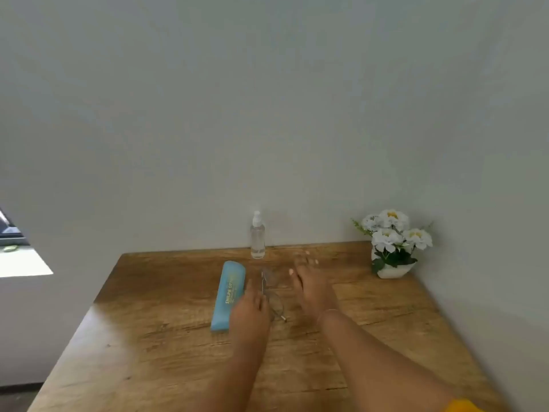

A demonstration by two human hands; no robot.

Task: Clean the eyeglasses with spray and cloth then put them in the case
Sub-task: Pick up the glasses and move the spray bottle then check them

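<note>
My eyeglasses (271,295) lie on the wooden desk (154,331), just to the right of the closed blue case (228,295) and in front of the clear spray bottle (257,236), which stands upright at the back edge by the wall. Both of my hands are down over the glasses. My left hand (249,313) sits at the near end of the frame, between it and the case, its fingers curled low; whether they have pinched the frame I cannot tell, as the hand hides the contact. My right hand (309,286) reaches across the far side with fingers (304,260) spread loosely open, blurred, holding nothing that I can see.

I judge this to be the pick-up, with the cleaning not yet begun. To do it well I should take the thin wire frame by the rim or temple, never pressing on the lenses, and lift it level so it does not twist. One hand should then keep the glasses while the other goes for the bottle. I see no cloth on the desk; it may be inside the case. The white flowers (392,236) in their pot stand well apart at the right corner, out of my way.
</note>
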